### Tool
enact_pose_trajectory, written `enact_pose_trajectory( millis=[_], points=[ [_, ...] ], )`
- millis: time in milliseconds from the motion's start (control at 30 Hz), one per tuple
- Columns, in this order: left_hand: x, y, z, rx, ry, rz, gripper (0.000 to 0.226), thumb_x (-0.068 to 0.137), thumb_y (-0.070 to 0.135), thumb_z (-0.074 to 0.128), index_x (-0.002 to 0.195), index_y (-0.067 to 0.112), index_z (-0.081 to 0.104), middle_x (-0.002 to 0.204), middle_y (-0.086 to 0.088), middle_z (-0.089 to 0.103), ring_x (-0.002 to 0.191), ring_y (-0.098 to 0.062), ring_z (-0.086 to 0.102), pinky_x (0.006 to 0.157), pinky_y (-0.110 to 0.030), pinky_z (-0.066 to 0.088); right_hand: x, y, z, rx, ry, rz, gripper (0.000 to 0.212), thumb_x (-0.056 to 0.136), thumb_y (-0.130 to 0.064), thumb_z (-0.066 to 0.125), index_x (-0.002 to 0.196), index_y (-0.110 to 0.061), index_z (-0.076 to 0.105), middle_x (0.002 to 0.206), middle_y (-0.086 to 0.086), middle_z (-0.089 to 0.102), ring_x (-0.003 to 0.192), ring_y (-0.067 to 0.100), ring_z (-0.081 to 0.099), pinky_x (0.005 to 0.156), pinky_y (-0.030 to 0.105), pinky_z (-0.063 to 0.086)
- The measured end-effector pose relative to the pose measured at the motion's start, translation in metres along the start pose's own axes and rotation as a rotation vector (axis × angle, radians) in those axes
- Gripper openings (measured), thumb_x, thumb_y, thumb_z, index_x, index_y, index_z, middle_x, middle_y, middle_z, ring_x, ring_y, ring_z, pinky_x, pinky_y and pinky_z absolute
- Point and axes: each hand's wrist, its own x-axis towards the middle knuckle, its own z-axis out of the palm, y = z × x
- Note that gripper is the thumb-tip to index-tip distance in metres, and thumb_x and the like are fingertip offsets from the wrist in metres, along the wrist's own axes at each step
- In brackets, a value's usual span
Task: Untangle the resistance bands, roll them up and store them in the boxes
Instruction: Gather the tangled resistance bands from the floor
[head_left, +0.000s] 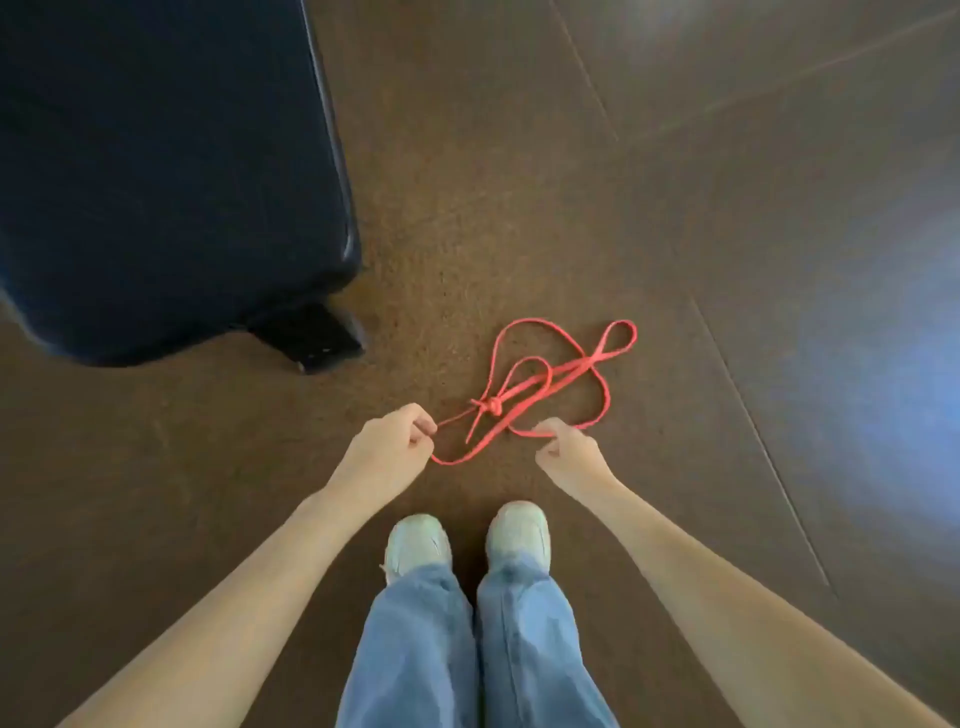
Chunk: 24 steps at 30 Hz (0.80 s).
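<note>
Head view, band: I see one red resistance band (550, 387) on the brown floor (675, 208), ahead of my shoes (467, 540), lying in several loops with a tight knot (491, 406) near its left side.
Head view, left hand: my left hand (389, 441) has its fingers curled and pinches a strand of the band that runs taut up and right to the knot; a slack loop drops from under this hand and sweeps back toward the middle.
Head view, right hand: my right hand (563, 449) also has curled fingers, closed on the strand that bends round to the band's right side.
Head view, key relation: the knot sits between the two hands and just beyond them, nearer the left. The band's long run lies diagonally, from the knot up and right to a small end loop (618, 338).
Head view, judgement: I take it the untangling is only beginning; working the knot loose looks like the left hand's job while the right steadies.
Head view, surroundings: a dark suitcase (166, 171) stands to the left. I see no storage boxes here.
</note>
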Motion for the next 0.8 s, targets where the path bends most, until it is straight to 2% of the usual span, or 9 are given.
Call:
enact_pose_trajectory(
  millis=[67,200,300,400,467,533,700,767,800],
  points=[
    [0.053,-0.028,0.030,0.016,-0.002,0.004,0.017,0.093,0.013,0.049,0.107,0.020,0.056,0.106,-0.002,0.066,0.094,-0.014,0.062,0.081,-0.027,0.049,0.061,0.020,0.040,-0.099,-0.059,-0.029,0.055,0.087,-0.007,0.049,0.139,-0.017,0.036,0.117,0.019,0.055,0.114,0.037,0.050,0.095,0.038,0.042],
    [0.135,-0.084,0.090,0.032,-0.003,0.014,0.016,0.094,0.013,0.047,0.104,0.022,0.055,0.104,0.002,0.065,0.091,-0.011,0.062,0.074,-0.020,0.045,0.173,0.047,0.112,-0.638,0.007,-0.197,0.073,0.089,-0.008,0.052,0.147,-0.034,0.016,0.154,0.015,0.005,0.136,0.046,0.016,0.103,0.053,0.031],
    [0.151,-0.105,0.117,0.001,0.042,0.034,0.018,0.092,0.012,0.050,0.107,0.023,0.054,0.106,0.003,0.063,0.092,-0.008,0.060,0.072,-0.015,0.042,0.195,0.051,0.133,-0.678,0.080,-0.190,0.053,0.085,-0.002,0.054,0.132,-0.018,0.038,0.140,0.015,0.029,0.124,0.042,0.035,0.090,0.049,0.042],
    [0.129,-0.090,0.115,0.030,0.007,0.018,0.052,0.086,0.014,0.062,0.134,0.017,0.041,0.137,-0.003,0.047,0.119,-0.014,0.049,0.096,-0.029,0.044,0.151,0.037,0.110,-0.150,0.070,-0.193,0.025,0.079,-0.003,0.061,0.103,-0.007,0.053,0.100,0.010,0.054,0.095,0.024,0.058,0.073,0.033,0.043],
    [0.099,-0.057,0.097,0.092,-0.116,0.012,0.087,0.079,0.026,0.072,0.147,0.021,0.018,0.154,-0.004,0.020,0.141,-0.022,0.022,0.112,-0.041,0.027,0.090,0.014,0.069,0.272,0.039,-0.230,0.021,0.076,0.000,0.065,0.090,-0.010,0.053,0.081,-0.001,0.059,0.070,-0.001,0.058,0.061,0.018,0.041],
    [0.061,-0.004,0.068,0.132,-0.207,0.076,0.108,0.070,0.038,0.078,0.150,0.025,0.006,0.158,-0.002,0.003,0.146,-0.021,-0.001,0.116,-0.044,0.011,0.017,-0.018,0.009,0.526,-0.013,-0.259,0.029,0.075,0.004,0.065,0.091,-0.015,0.051,0.078,-0.011,0.061,0.058,-0.006,0.055,0.058,0.011,0.043],
    [-0.058,0.135,-0.015,0.130,-0.133,0.418,0.091,0.066,0.046,0.079,0.141,0.031,0.030,0.150,0.011,0.008,0.141,-0.008,-0.005,0.115,-0.034,-0.002,-0.176,-0.081,-0.158,0.867,0.011,-0.358,0.033,0.079,0.008,0.065,0.095,-0.018,0.051,0.084,-0.004,0.062,0.070,0.004,0.061,0.067,0.018,0.049],
    [-0.099,0.182,-0.036,0.101,-0.182,0.476,0.066,0.072,0.032,0.078,0.130,0.022,0.049,0.145,0.007,0.029,0.141,-0.012,0.012,0.118,-0.038,0.003,-0.247,-0.091,-0.207,0.933,0.084,-0.384,0.035,0.080,0.010,0.064,0.096,-0.018,0.052,0.085,-0.003,0.060,0.072,0.006,0.061,0.068,0.021,0.049],
    [-0.118,0.206,-0.043,0.074,-0.243,0.452,0.054,0.075,0.021,0.077,0.124,0.015,0.055,0.140,-0.002,0.045,0.138,-0.021,0.030,0.116,-0.046,0.018,-0.278,-0.092,-0.226,0.976,0.146,-0.384,0.035,0.079,0.012,0.063,0.096,-0.017,0.053,0.085,-0.002,0.059,0.074,0.008,0.061,0.069,0.023,0.049]
  ],
)
